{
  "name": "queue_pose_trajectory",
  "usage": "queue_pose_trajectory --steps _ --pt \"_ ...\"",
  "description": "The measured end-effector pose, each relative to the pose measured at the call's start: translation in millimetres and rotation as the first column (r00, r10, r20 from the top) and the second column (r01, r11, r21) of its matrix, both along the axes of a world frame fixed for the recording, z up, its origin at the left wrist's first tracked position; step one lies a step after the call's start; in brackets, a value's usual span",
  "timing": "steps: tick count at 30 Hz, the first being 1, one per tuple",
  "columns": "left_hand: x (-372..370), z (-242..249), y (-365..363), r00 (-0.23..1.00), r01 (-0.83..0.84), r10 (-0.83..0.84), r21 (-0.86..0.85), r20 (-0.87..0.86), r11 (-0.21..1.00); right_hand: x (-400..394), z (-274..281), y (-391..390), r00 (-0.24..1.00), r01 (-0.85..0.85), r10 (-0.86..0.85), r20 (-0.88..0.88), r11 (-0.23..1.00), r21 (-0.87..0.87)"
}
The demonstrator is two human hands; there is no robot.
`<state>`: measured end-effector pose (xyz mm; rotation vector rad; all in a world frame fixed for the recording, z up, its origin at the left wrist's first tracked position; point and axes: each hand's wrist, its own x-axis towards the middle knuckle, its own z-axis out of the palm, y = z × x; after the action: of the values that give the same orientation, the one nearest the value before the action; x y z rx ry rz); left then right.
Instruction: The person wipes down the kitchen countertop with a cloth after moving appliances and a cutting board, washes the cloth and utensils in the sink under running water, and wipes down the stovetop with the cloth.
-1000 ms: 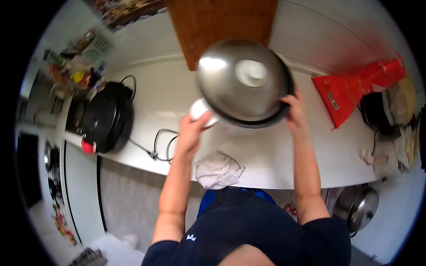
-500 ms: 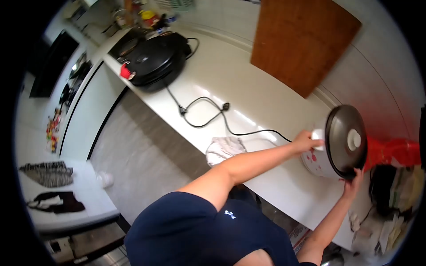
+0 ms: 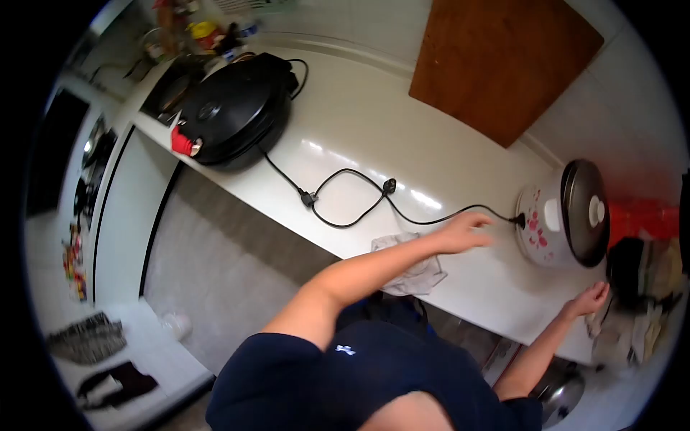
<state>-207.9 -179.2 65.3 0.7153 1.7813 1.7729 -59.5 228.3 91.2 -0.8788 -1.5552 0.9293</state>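
An electric pot [image 3: 535, 233], white with pink flowers, stands on the counter at the right, its dark lid [image 3: 581, 208] on top. A black power cord [image 3: 424, 221] is plugged into its side. My left hand [image 3: 463, 233] hovers over the counter to the left of the pot, fingers apart and holding nothing. Just under my left forearm lies a crumpled pale cloth [image 3: 424, 276]. My right hand [image 3: 589, 298] is in front of the pot near the counter's right end, apart from it. Its fingers are curled in, and nothing shows in them.
A round black electric griddle [image 3: 241, 111] sits at the counter's far left, with a red cloth [image 3: 183, 141] at its edge. A wooden board [image 3: 503, 68] leans on the wall. A red bag [image 3: 643, 219] and piled items lie beyond the pot. Below the right edge is a metal lid [image 3: 560, 395].
Both hands have let go of the pot. My left hand has moved left, away from its handle, and my right hand has dropped below it. The pot now sits more upright.
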Motion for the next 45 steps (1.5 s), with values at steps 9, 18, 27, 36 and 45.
queue_pose_trajectory --steps 9,18,27,36,45 --pt "-8 65 -510 0.151 -0.988 0.781 -0.078 -0.606 0.131 -43 -35 -450 0.494 -0.828 0.704 0.511 0.56 0.03" --pt "-163 -1 -763 0.231 -0.909 0.973 -0.364 -0.032 0.204 -117 -37 -577 0.216 -0.946 0.887 0.408 0.293 -0.135" --pt "-262 -30 -761 0.491 -0.743 0.68 -0.146 0.544 0.653 -288 -65 -735 0.22 -0.575 0.928 -0.301 -0.126 -0.809" --pt "-246 -14 -725 0.435 -0.813 0.755 -0.146 0.491 0.563 -333 -74 -756 0.335 -0.581 0.863 -0.379 -0.127 -0.804" --pt "-160 -25 -621 0.437 -0.848 0.694 0.005 0.571 0.53 -287 -48 -635 0.268 -0.552 0.917 -0.297 -0.106 -0.827"
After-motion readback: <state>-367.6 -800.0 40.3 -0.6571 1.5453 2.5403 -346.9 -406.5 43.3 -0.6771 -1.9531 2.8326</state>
